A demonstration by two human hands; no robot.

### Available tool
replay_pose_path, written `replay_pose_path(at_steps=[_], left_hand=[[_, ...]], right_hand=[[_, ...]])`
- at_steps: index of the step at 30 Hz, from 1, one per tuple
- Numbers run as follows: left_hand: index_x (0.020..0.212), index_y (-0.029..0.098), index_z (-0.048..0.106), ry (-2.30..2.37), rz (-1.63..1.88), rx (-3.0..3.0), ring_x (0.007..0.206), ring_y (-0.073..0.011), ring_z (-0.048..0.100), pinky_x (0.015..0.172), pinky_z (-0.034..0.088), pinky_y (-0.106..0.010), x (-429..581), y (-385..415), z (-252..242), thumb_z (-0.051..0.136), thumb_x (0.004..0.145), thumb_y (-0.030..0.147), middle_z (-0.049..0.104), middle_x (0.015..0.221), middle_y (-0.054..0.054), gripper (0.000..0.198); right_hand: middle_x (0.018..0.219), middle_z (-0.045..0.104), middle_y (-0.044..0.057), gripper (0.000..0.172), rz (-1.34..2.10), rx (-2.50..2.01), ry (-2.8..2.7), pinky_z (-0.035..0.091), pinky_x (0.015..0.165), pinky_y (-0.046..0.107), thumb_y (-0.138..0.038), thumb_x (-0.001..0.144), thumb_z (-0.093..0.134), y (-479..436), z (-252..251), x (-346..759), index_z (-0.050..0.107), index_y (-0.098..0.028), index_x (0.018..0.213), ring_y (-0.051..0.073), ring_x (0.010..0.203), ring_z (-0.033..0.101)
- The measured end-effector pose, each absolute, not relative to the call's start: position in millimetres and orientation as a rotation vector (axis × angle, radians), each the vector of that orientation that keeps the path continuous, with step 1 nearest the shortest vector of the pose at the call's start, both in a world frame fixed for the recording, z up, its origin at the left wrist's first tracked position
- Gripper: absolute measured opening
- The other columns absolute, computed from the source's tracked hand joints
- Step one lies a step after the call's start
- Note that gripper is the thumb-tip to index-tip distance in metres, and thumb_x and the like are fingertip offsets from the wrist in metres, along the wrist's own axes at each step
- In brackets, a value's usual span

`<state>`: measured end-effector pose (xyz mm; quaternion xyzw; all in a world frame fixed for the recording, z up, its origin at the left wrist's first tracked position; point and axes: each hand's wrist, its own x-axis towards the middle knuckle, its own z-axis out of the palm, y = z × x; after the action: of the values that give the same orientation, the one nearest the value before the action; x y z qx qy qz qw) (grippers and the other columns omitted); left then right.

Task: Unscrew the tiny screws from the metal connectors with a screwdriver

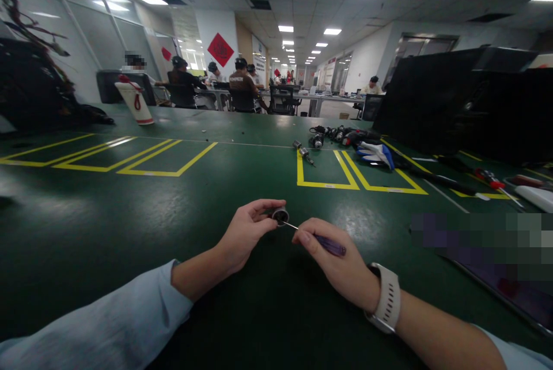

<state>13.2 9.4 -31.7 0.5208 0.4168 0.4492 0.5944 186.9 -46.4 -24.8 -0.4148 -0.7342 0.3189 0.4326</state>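
My left hand (248, 229) pinches a small round metal part (281, 216) between thumb and fingers, its dark hollow end turned towards my right side. A screwdriver (330, 244) with a purple handle lies in the grip of my right hand (332, 255). Its thin shaft points left, and the tip reaches the opening of the round part; whether it touches anything inside is too small to tell. Both hands are just above the green table (207, 312). A pale watch (386, 298) is on my right wrist.
Motor-like metal parts (305, 153) and dark tools (341, 135) lie beyond my right hand, near a blue-white glove (375, 154). A red-handled screwdriver (490, 178) is further right. A tablet-like device (496, 283) lies at right. A white cup (136, 103) stands back left. People (242, 83) sit beyond.
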Motion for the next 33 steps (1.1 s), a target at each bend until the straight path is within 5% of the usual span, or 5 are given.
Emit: replay_pose_path(at_steps=[12, 33], left_hand=[[0.081, 0.014, 0.064, 1.01, 1.114, 1.185, 0.09, -0.021, 0.063, 0.081, 0.049, -0.037, 17.3, 6.1, -31.1, 0.063, 0.059, 0.006, 0.068, 0.103, -0.009, 0.023], [0.081, 0.013, 0.064, 1.039, 1.081, 1.198, 0.085, -0.0196, 0.064, 0.076, 0.051, -0.035, 18.8, 4.6, -28.7, 0.061, 0.061, 0.006, 0.067, 0.104, -0.01, 0.021]], right_hand=[[0.084, 0.061, 0.004, 0.012, 0.501, -0.934, -2.117, 0.044, 0.075, 0.03, -0.016, 0.087, 0.046, -50.4, -30.0, 179.9, 0.058, -0.018, 0.086, 0.015, 0.081, 0.054], [0.083, 0.061, 0.005, 0.013, 0.411, -0.987, -2.19, 0.044, 0.071, 0.031, -0.016, 0.086, 0.046, -53.2, -26.6, 178.7, 0.059, -0.017, 0.087, 0.017, 0.079, 0.054]])
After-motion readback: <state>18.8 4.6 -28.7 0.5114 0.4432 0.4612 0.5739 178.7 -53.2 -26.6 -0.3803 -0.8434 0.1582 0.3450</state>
